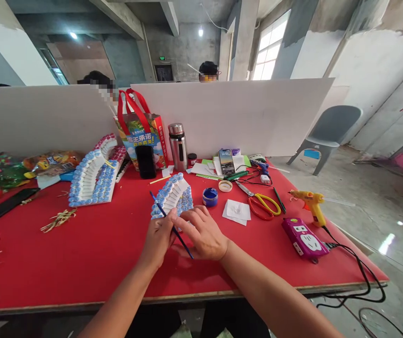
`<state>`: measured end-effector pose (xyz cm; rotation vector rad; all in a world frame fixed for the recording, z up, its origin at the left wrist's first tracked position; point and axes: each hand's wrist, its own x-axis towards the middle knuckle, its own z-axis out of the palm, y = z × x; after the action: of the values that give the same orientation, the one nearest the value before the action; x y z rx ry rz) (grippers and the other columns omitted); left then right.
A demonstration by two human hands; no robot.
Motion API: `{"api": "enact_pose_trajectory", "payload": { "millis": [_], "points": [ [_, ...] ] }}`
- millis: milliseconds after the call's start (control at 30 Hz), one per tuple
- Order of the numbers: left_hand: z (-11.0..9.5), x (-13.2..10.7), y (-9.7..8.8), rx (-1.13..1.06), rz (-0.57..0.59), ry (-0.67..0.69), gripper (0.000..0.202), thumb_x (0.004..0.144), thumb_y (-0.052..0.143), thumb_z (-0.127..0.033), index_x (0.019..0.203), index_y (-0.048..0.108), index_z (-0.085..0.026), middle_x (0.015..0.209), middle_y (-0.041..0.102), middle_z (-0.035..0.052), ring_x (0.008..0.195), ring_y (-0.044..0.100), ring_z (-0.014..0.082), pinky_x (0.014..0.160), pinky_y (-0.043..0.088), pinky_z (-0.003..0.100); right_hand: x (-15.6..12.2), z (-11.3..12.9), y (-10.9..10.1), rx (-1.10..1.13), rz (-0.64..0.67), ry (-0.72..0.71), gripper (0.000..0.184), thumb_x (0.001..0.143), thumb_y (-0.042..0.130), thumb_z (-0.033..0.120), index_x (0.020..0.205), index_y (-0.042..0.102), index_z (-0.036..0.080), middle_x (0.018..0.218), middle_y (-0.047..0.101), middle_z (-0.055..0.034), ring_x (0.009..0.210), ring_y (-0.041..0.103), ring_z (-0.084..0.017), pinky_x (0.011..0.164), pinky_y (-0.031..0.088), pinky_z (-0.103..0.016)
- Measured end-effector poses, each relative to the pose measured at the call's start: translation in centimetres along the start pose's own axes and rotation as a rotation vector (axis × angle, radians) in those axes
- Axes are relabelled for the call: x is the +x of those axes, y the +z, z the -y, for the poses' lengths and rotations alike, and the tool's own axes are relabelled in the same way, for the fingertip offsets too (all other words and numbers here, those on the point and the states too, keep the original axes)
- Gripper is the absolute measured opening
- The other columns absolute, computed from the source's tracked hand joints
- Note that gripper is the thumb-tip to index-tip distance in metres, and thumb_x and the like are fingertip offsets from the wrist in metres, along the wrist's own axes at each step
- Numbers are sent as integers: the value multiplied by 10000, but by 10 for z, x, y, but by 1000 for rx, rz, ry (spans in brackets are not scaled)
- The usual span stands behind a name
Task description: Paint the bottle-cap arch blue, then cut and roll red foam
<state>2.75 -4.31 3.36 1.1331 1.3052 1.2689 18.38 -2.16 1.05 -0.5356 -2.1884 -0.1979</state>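
A slim blue paintbrush (183, 245) slants across my hands, one end over a small curved craft piece. My left hand (158, 240) is closed on the brush in a pinch. Close beside it, my right hand (203, 234) has its fingers stretched and apart near the brush; whether they touch it I cannot tell. Just beyond my hands stands the craft piece (173, 193), a white curved stepped form edged with blue-and-white rosettes, its near part hidden by my hands. An open jar of blue paint (210, 197) stands to its right, with its lid (225, 186) behind.
Scissors (263, 206), white paper squares (236, 211), a purple power strip (305, 238) and a yellow glue gun (309, 203) lie right. A thermos (178, 148), gift bag (145, 136) and phone (227, 162) stand behind. A larger rosette-covered piece (92, 180) sits left.
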Motion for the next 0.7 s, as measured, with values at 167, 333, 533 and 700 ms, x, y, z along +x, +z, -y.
{"api": "enact_pose_trajectory", "payload": {
  "millis": [167,333,533,700],
  "points": [
    [-4,9,13,70,153,43,589,846,601,-604,497,359,-196,439,252,-64,414,211,57,418,147,245,0,0,-6,-22,-42,39,685,977,509,408,1573,244,199,1038,610,-122,908,550,-259,806,432,-416],
    [-19,14,13,188,287,133,622,938,453,-605,473,415,-194,422,351,-27,411,323,88,436,237,267,-3,-6,-13,-47,-106,93,668,974,461,171,1589,218,264,1052,596,-110,898,555,-237,796,457,-405],
    [-24,63,-38,255,-273,463,568,973,446,-502,494,378,-205,451,349,-38,454,364,98,525,330,260,-13,-24,-24,24,-295,293,533,970,469,121,1487,412,237,1227,546,-159,1104,556,-266,901,489,-458],
    [9,113,-81,278,-631,465,453,953,424,-458,578,307,-233,513,344,-47,514,329,120,536,306,266,22,-33,-43,108,-540,459,251,984,504,169,1205,604,235,1024,616,-82,930,619,-194,830,520,-374]
  ]
}}
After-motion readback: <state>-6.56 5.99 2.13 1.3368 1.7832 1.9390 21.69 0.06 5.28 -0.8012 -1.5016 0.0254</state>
